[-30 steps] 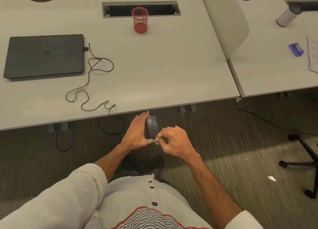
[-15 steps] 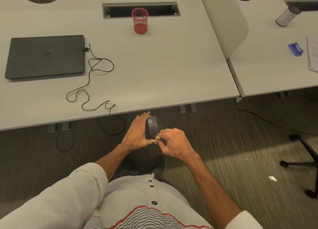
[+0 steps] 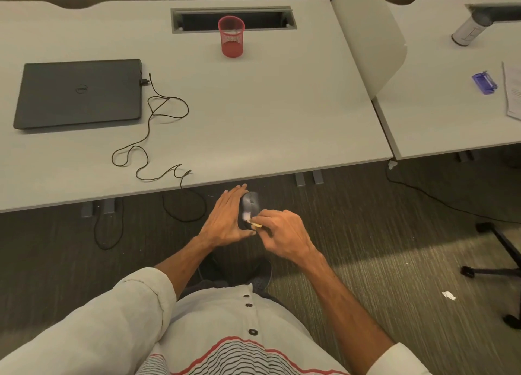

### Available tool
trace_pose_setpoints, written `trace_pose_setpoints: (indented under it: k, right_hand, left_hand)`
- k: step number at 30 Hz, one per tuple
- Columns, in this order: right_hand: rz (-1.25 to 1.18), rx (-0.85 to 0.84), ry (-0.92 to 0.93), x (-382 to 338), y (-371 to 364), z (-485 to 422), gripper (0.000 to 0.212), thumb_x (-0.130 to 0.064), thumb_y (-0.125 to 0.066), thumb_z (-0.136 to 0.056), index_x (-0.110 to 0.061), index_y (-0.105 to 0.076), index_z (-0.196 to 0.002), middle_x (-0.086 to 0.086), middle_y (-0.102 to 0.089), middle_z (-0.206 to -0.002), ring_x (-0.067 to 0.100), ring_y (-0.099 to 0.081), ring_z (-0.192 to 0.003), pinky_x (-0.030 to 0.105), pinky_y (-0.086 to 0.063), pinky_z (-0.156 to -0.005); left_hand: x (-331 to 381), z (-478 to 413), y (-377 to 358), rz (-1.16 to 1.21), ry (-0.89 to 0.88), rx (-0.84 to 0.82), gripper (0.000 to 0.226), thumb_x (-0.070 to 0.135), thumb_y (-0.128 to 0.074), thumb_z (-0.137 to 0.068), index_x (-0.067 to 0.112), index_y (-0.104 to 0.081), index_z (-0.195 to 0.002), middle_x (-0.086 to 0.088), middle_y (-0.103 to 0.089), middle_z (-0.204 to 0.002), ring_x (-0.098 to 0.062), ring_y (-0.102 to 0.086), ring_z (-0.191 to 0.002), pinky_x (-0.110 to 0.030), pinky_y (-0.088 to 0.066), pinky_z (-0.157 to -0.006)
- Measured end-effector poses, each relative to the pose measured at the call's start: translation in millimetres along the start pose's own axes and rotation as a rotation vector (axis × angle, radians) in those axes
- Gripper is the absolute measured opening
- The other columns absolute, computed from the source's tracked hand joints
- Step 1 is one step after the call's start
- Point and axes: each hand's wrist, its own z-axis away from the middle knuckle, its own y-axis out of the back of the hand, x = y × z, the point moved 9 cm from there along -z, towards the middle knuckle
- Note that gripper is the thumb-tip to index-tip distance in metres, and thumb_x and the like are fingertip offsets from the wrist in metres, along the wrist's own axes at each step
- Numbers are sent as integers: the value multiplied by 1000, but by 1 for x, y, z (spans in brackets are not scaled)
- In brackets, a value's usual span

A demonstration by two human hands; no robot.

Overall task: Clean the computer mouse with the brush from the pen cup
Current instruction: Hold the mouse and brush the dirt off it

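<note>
A dark grey computer mouse [image 3: 250, 202] is held in the air below the desk's front edge. My left hand [image 3: 225, 219] holds it from the left, with the fingers along its side and the thumb under it. My right hand [image 3: 283, 232] pinches a small brush [image 3: 252, 222] with a pale wooden handle. The brush's light bristles lie on the mouse's near part. The red mesh pen cup [image 3: 231, 40] stands upright at the back of the desk, with nothing showing above its rim.
A shut dark laptop [image 3: 79, 93] lies on the grey desk [image 3: 267, 115] at the left, and a thin black cable [image 3: 152, 138] loops from it toward the front edge. A white divider [image 3: 369, 36] separates a second desk holding a blue object [image 3: 484, 83], papers and a cylinder [image 3: 469, 31]. Chair legs [image 3: 504, 250] stand on the carpet at right.
My right hand has shifted slightly up along the mouse with the brush, so the bristles now lie higher on it. The left hand has kept its hold.
</note>
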Motion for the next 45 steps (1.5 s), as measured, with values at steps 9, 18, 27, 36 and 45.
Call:
trace_pose_setpoints:
  k: [9, 18, 27, 36, 45]
  right_hand:
    - [0, 83, -27, 0, 11, -4, 26, -35, -66, -103, -20, -81, -117, -3, -80, -107, 11, -73, -83, 30, -59, -67]
    - [-185, 200, -336, 31, 11, -2, 24, -34, -70, -103, -21, -81, -120, -7, -80, -110, 4, -71, -94, -2, -41, -83]
    - [-223, 295, -605, 53, 7, 16, 21, -41, -73, -99, -25, -78, -87, -17, -68, -70, -3, -58, -59, 9, -37, -59]
    - [-337, 342, -722, 61, -2, 19, 18, -41, -71, -102, -27, -83, -101, -20, -74, -84, -8, -64, -73, 11, -44, -65]
    - [-339, 265, -793, 72, -13, 35, 26, -45, -71, -98, -26, -80, -82, -14, -71, -67, 3, -66, -64, 25, -52, -62]
  left_hand:
    - [2, 5, -5, -21, -13, 2, 123, 59, -86, -82, 13, -13, -171, -5, -12, -181, -20, -9, -169, -47, -5, -139]
    - [3, 7, -4, -2, -32, -14, 121, 54, -88, -83, 12, -16, -170, -6, -10, -181, -22, -8, -169, -48, -3, -139]
    - [3, 5, 0, -8, -14, 9, 125, 55, -89, -80, 12, -14, -170, -6, -12, -181, -23, -10, -169, -47, -4, -140]
    - [4, 6, 1, -11, -10, 15, 126, 54, -90, -80, 12, -14, -170, -6, -11, -181, -23, -8, -169, -47, -2, -140]
    - [2, 4, 0, -12, 4, 12, 124, 57, -89, -80, 13, -15, -170, -5, -11, -181, -22, -9, -169, -48, -4, -139]
